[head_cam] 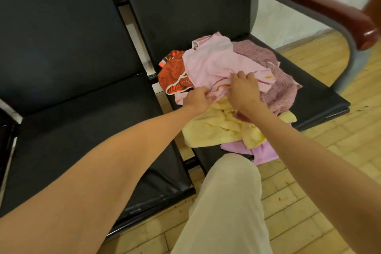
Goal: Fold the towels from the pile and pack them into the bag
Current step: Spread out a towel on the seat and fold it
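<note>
Head view: both hands' fingers grip pink towel [214,68]; lower towels half-buried.

Towel pile [231,93] lying on the right-hand seat [321,97] of the bench, before its backrest [185,6]; armrest [321,6] to the right; both hands, left hand [196,99] and right hand [244,90], side by side on the pile's top towel [216,64]; knee [228,192] before the seat.

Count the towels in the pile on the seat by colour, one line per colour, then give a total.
Light pink towel: 1
Mauve towel: 1
Yellow towel: 1
Red patterned towel: 1
Lilac towel: 1
Total visible: 5
</note>
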Motion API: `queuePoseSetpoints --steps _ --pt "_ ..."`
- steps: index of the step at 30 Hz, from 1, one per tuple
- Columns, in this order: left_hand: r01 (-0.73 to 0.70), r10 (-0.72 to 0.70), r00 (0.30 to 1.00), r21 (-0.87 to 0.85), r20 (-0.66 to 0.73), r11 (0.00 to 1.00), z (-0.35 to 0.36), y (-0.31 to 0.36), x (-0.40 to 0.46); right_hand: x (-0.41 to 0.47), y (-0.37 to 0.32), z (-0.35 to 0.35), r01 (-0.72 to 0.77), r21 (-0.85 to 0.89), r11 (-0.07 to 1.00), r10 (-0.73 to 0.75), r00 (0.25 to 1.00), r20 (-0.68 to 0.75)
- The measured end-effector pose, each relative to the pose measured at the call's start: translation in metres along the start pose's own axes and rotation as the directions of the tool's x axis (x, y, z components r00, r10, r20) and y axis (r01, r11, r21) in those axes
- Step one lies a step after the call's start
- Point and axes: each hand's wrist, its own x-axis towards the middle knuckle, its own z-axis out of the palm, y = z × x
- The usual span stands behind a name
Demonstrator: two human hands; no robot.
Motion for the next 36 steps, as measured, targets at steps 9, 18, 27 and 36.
queuePoseSetpoints --steps 9,18,27,36 --pt "-0.048 0.033 0.940 -0.035 -0.339 0.998 -0.040 0.015 -0.037 -0.024 -0.020 -0.034 -0.020 0.039 0.999 0.022 0.999 -0.037" --pt "0.048 -0.017 0.872 0.051 -0.489 0.998 -0.133 -0.054 -0.143 -0.103 -0.093 -0.069 0.121 0.538 0.834 -0.242 0.957 0.159" --pt "0.197 -0.009 0.859 0.314 -0.512 0.929 -0.166 -0.169 -0.271 -0.163 -0.167 -0.055 0.010 0.775 0.632 -0.371 0.882 0.292" --pt "0.438 -0.283 0.819 0.226 -0.499 0.870 -0.148 -0.229 -0.367 -0.200 -0.226 -0.040 -0.142 0.897 0.419 -0.503 0.786 0.359"
